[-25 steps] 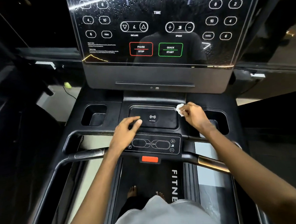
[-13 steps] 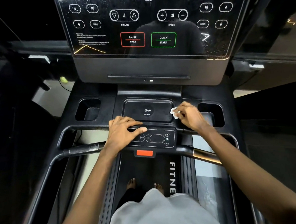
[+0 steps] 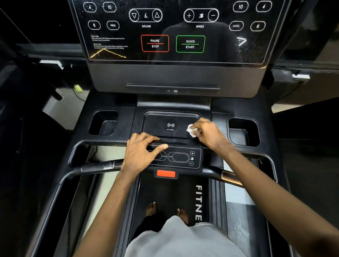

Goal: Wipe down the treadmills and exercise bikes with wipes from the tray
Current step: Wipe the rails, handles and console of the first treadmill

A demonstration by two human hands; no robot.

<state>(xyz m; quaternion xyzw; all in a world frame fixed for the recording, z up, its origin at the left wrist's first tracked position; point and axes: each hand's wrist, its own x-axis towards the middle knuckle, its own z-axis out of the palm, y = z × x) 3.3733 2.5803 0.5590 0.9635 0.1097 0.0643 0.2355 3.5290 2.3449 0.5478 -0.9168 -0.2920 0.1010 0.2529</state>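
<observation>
On the charging pad [image 3: 160, 122], our right grip [image 3: 209, 133] pinches the wipe [image 3: 190, 130], swept lower; spread left grip [image 3: 144, 152] has cleared off it.

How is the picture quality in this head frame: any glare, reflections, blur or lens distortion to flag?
Head view: the glossy console screen mirrors the person's dark silhouette and shows yellow and white glints. Head view, surroundings: they sink to near black, and the side rails bow from the wide-angle lens. Head view, centre: the right hand, its white wipe and the left hand are fairly sharp.
</observation>
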